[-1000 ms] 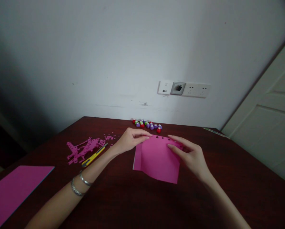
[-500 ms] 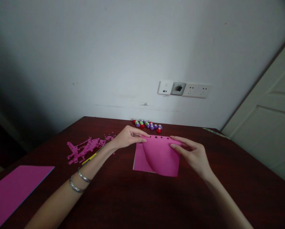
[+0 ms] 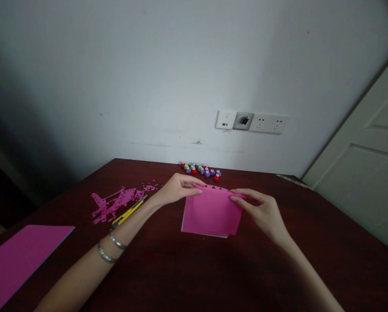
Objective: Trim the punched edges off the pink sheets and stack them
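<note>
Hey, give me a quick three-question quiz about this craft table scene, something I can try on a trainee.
1. What do the left hand and right hand hold? A) scissors B) folded pink sheet C) cup
2. True or false: the punches stand beyond that sheet, near the wall.
3. Fill in: the pink scraps lie to the sheet's ____.
Key: 1 B; 2 true; 3 left.
</note>
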